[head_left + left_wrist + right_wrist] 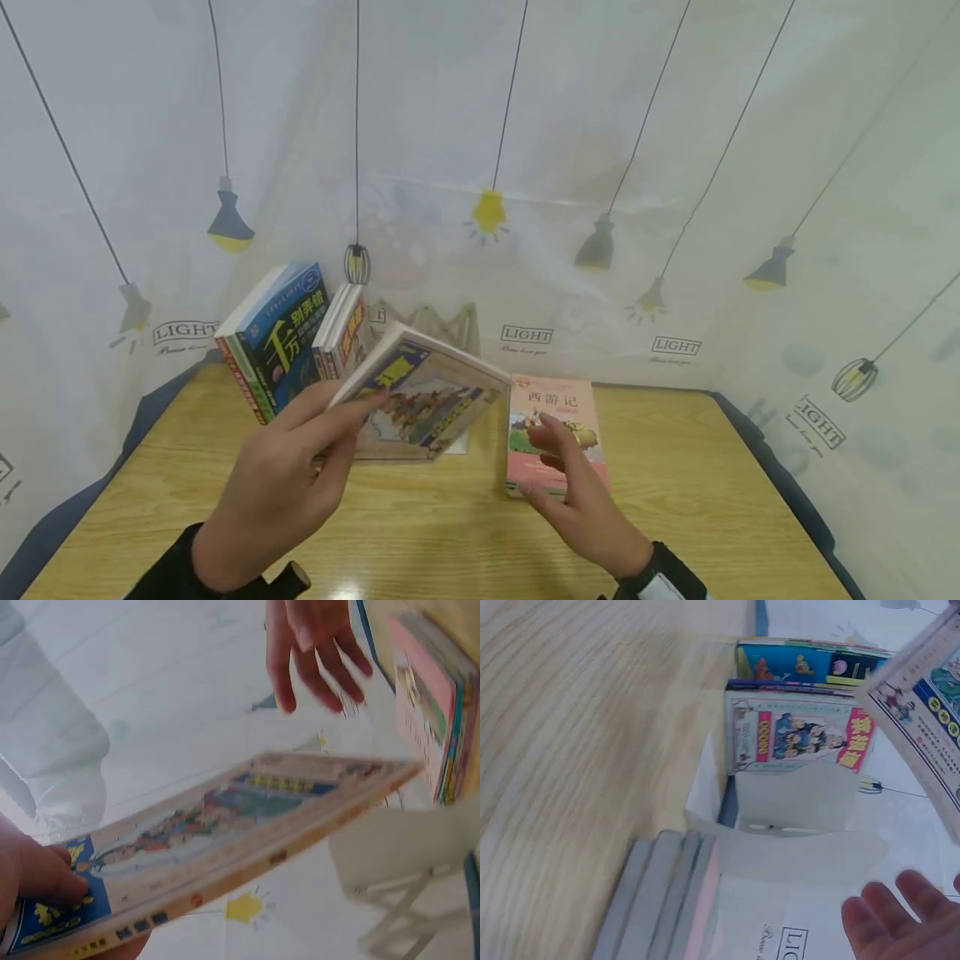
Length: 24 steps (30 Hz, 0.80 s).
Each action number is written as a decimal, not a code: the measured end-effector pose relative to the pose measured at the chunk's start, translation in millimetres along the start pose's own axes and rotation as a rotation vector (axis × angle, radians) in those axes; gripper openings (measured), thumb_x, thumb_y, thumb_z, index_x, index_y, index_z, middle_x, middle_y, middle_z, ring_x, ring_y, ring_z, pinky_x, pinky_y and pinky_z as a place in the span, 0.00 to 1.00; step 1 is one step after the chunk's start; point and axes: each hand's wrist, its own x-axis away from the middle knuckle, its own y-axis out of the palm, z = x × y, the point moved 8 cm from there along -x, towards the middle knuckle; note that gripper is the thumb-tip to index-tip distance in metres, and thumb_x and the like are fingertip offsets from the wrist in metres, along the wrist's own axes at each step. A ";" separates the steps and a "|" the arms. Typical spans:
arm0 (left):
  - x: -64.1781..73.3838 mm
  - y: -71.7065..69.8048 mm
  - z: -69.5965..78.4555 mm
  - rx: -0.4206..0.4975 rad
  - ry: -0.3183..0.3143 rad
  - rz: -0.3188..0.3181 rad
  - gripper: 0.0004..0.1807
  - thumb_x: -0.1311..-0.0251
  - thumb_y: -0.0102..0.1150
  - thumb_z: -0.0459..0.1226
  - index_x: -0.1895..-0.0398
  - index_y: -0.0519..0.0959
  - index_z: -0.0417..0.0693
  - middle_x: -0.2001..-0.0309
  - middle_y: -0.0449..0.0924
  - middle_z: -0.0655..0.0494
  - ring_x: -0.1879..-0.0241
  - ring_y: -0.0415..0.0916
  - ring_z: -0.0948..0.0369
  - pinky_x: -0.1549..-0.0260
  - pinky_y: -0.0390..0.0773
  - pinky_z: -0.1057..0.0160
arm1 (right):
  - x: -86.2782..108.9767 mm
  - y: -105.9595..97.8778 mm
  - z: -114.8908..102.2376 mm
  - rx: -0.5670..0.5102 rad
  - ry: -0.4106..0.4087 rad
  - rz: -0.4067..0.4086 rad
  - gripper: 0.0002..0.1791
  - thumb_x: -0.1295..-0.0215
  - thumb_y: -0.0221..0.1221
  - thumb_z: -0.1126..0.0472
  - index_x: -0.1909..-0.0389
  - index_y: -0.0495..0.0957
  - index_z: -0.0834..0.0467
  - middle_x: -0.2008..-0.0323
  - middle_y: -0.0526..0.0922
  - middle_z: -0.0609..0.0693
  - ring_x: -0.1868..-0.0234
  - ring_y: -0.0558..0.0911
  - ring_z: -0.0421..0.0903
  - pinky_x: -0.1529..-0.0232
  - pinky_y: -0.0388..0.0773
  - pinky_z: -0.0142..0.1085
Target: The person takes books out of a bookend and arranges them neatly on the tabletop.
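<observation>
My left hand [281, 487] pinches a thin book [450, 408] by its near left corner, thumb on the illustrated cover. The book is raised over the table and tilted; in the left wrist view its spine [217, 892] faces the camera. My right hand [588, 508] hovers with fingers spread and nothing in its grasp. Behind it lies a stack of books topped by a pink one [555, 390]. In the right wrist view, the fingers [885, 922] of that hand are below the raised book [915, 712], apart from it.
At the back left, several books [281, 333] lean upright, with slimmer volumes [345, 333] beside them. A white bookend-like stand [795, 799] stands between these and the pink-topped stack. The wooden table [465, 542] meets a lamp-patterned cloth [420, 100] at its back.
</observation>
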 end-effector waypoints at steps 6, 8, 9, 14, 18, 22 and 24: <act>3.3 18.2 3.3 0.169 -0.005 -0.143 0.27 0.43 0.62 0.20 0.42 0.82 0.51 0.47 0.79 0.56 0.74 0.60 0.74 0.78 0.60 0.77 | 3.0 -8.7 -13.5 -0.096 -0.113 0.084 0.42 0.28 0.56 0.69 0.21 0.46 0.47 0.30 0.64 0.59 0.32 0.70 0.46 0.36 0.72 0.35; 5.4 25.2 3.7 0.219 0.000 -0.192 0.26 0.39 0.61 0.21 0.41 0.81 0.52 0.46 0.79 0.56 0.73 0.61 0.74 0.77 0.61 0.76 | 3.1 -9.0 -17.6 -0.105 -0.140 0.078 0.41 0.28 0.56 0.70 0.22 0.49 0.48 0.30 0.66 0.59 0.34 0.72 0.42 0.39 0.75 0.34; 6.5 28.6 3.6 0.245 0.001 -0.212 0.26 0.39 0.61 0.22 0.40 0.81 0.53 0.46 0.78 0.57 0.73 0.60 0.74 0.77 0.62 0.76 | 3.1 -8.7 -19.6 -0.104 -0.157 0.071 0.39 0.29 0.56 0.70 0.22 0.51 0.49 0.31 0.68 0.59 0.36 0.74 0.41 0.41 0.76 0.35; 10.5 41.6 -0.6 0.306 0.004 -0.266 0.26 0.39 0.61 0.23 0.41 0.81 0.55 0.52 0.78 0.61 0.75 0.58 0.74 0.78 0.62 0.78 | 2.4 -7.2 -25.0 -0.051 -0.189 0.048 0.24 0.28 0.58 0.66 0.33 0.71 0.50 0.45 0.83 0.50 0.51 0.84 0.39 0.58 0.83 0.37; 10.7 45.6 -3.3 0.287 0.032 -0.241 0.27 0.42 0.63 0.21 0.42 0.82 0.54 0.54 0.79 0.60 0.76 0.58 0.73 0.79 0.61 0.79 | 3.2 -10.2 -28.1 -0.018 -0.240 0.094 0.17 0.31 0.60 0.67 0.43 0.80 0.53 0.53 0.87 0.51 0.58 0.86 0.39 0.64 0.85 0.37; 9.5 46.5 -2.6 0.274 0.078 -0.197 0.29 0.44 0.64 0.20 0.40 0.81 0.51 0.52 0.79 0.56 0.76 0.60 0.74 0.79 0.62 0.79 | 2.9 -13.1 -27.7 -0.062 -0.279 0.118 0.16 0.35 0.62 0.70 0.47 0.83 0.57 0.55 0.88 0.55 0.58 0.87 0.40 0.67 0.85 0.37; 9.1 47.1 -2.7 0.265 0.089 -0.188 0.30 0.44 0.64 0.20 0.38 0.79 0.50 0.49 0.79 0.53 0.76 0.61 0.74 0.79 0.62 0.80 | 2.5 -14.8 -26.1 -0.088 -0.284 0.124 0.17 0.37 0.62 0.72 0.47 0.83 0.59 0.57 0.88 0.56 0.60 0.87 0.40 0.68 0.85 0.37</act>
